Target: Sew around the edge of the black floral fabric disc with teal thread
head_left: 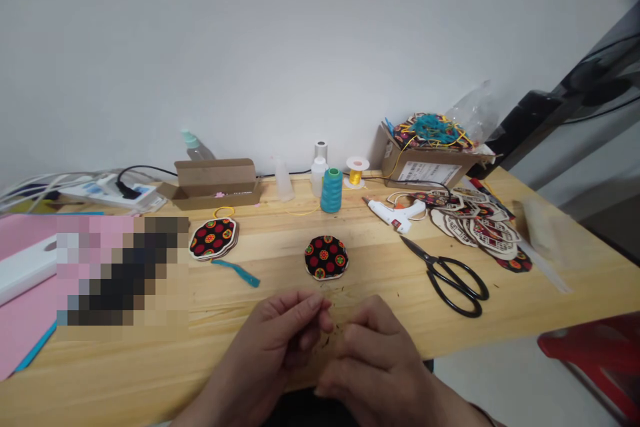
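On a pale wooden table, a black patterned patch

Lying flat below a plain wall, just beyond the left hand and the right hand. Roughly round, with a scalloped edge; covered in black cloth, dotted with red discs and orange-ringed flowers touched with green, over a pale rim. Set between a stack of similar patches and black scissors. Pinched thumb to finger on the left; curled inward on the right; cannot make out anything held in either.
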A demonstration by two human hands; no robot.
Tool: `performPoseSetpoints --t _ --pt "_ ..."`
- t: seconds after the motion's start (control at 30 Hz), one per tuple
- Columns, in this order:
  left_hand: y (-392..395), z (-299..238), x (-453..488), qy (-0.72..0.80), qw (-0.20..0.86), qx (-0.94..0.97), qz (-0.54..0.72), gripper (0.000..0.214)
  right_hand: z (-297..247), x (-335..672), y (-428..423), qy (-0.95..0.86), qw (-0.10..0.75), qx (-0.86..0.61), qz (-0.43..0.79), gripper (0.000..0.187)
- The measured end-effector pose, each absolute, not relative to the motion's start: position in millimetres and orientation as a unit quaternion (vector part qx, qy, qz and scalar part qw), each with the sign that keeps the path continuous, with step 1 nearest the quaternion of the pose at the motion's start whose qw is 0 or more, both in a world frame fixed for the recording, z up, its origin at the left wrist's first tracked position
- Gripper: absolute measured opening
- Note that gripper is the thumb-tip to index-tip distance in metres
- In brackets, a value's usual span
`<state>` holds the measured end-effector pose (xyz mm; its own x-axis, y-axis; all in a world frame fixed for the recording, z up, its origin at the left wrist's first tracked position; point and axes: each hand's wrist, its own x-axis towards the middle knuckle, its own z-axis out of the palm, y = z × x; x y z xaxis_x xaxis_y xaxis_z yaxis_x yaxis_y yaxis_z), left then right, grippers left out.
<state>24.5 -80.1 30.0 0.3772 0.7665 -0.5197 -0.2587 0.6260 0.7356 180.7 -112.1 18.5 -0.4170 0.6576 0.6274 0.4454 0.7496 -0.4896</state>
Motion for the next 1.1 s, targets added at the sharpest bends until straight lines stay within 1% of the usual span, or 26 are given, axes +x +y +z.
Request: performPoseSetpoints --t 0.1,0.27,0.37,0.43,0.6,0.67,0.8,0.93,1.03,1.1 --pt "-78.1 31.3 24.1 0.467 0.758 0.29 0.353 0.016 6.9 180.6 -113.6 -0.858 0.395 -0.299 0.135 0.014" --pt "-73.8 35.8 23.8 0.445 0.766 0.267 0.379 0.013 -4.9 180.6 -107.6 -0.91 0.307 -0.184 0.212 0.01" --pt "-71.9 37.1 22.9 0.441 0.775 0.236 0.385 0.012 -10.9 179.5 -104.3 -0.913 0.3 -0.147 0.233 0.011" --pt "-70.8 36.8 22.1 0.442 0.777 0.221 0.39 0.011 -17.0 178.0 -104.9 -0.911 0.303 -0.136 0.245 0.016" --pt "-68.6 36.0 21.9 0.435 0.782 0.204 0.398 0.008 -31.8 172.9 -114.3 -0.88 0.299 -0.177 0.323 0.029" --pt "-68.6 36.5 22.6 0.434 0.783 0.197 0.399 0.008 -35.5 171.0 -118.1 -0.854 0.305 -0.201 0.371 0.028" --pt "-69.3 37.7 23.9 0.424 0.788 0.192 0.403 0.007 -42.0 168.8 -122.0 -0.812 0.299 -0.236 0.441 0.019" --pt "-68.9 39.0 25.2 0.42 0.789 0.195 0.403 0.007 -46.7 167.1 -123.0 -0.81 0.277 -0.261 0.445 0.02" --pt "-67.8 40.4 27.6 0.423 0.785 0.201 0.405 0.008 -46.2 164.2 -123.1 -0.817 0.264 -0.267 0.438 0.027" --pt "-67.5 41.2 29.6 0.42 0.782 0.206 0.411 0.009 -43.8 162.3 -123.1 -0.829 0.232 -0.27 0.431 0.033"
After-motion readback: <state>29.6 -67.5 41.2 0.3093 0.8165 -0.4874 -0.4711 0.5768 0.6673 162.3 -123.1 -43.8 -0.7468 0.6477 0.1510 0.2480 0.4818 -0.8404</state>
